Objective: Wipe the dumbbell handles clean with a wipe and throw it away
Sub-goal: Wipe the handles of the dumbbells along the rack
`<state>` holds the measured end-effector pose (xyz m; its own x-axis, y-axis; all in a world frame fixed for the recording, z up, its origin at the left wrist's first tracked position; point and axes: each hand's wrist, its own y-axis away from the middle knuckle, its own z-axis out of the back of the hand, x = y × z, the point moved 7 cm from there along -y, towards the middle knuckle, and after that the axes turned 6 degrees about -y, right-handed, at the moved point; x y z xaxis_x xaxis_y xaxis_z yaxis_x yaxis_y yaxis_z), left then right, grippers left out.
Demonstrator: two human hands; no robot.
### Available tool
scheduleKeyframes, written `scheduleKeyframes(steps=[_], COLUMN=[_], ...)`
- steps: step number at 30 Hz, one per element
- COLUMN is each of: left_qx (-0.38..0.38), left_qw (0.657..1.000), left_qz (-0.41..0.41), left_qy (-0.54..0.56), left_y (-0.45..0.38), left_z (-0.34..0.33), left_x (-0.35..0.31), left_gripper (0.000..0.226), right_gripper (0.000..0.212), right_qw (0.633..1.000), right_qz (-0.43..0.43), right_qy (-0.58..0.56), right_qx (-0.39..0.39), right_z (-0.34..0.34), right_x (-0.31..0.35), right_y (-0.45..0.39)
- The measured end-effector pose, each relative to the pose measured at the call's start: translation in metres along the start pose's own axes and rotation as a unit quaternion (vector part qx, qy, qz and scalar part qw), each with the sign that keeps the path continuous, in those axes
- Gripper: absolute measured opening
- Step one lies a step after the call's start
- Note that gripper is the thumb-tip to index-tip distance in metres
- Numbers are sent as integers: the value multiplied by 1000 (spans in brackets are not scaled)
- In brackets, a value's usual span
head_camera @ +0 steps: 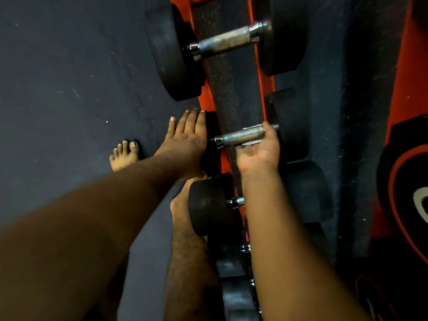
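Wiping step: right hand [259, 151] curls under the middle dumbbell handle [242, 136] on the orange rack [260, 72], wipe not visible, left hand [187, 137] flat, fingers straight against its plate [212, 144]; next likely rub along the knurling

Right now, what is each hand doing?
Left hand: open, fingers straight, resting flat on the dumbbell's near weight.
Right hand: curled under the dumbbell handle; no wipe visible.

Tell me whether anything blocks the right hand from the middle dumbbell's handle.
Nothing visible does. The right hand is already cupped around the middle dumbbell's handle from below. No wipe shows in it.
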<state>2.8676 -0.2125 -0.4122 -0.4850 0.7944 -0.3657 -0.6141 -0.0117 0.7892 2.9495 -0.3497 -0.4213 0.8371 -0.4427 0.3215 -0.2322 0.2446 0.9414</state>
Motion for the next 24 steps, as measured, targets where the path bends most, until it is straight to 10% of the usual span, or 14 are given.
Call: scheduleKeyframes(steps=[21,24], left_qx=[6,1], left_qw=[1000,1000], left_qz=[1,2], left_qy=[13,11], left_y=[-1,-1], left_z=[0,0], left_x=[-1,0], left_gripper=[150,150], right_gripper=[18,26], right_qw=[948,871], right_qz=[126,258], right_qy=[292,415], right_qx=[-4,46], right_z=[47,31], right_x=[-53,-35], right_y=[9,40])
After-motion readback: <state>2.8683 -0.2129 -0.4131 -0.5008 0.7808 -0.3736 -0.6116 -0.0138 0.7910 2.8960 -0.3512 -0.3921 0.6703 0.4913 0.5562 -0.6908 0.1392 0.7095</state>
